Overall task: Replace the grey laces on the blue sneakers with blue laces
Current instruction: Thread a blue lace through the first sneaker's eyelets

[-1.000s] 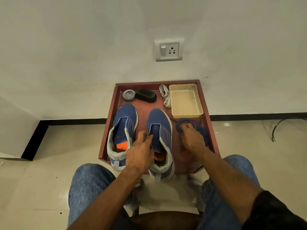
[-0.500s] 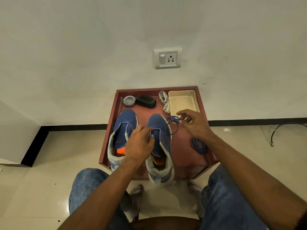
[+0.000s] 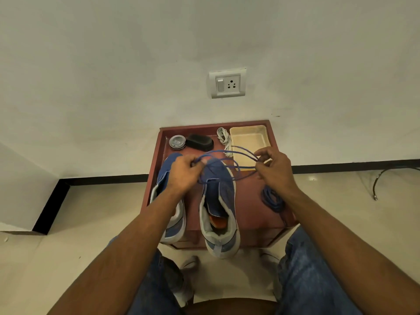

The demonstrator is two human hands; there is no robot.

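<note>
Two blue sneakers stand side by side, laceless, on a small red-brown table: the left sneaker partly behind my left forearm, the right sneaker in the middle. My left hand and my right hand each pinch a blue lace, stretched in loops between them above the right sneaker's toe. A second blue lace lies coiled on the table under my right wrist. The grey laces lie bundled at the back.
At the back of the table sit a round tin, a black shoe brush and a cream plastic tray. The wall with a socket stands right behind. My knees in jeans flank the table's front; a dark cable lies on the floor at right.
My left hand left the right sneaker and took hold of the blue lace. Both hands rose and spread the lace out between them. The second lace stayed coiled on the table.
</note>
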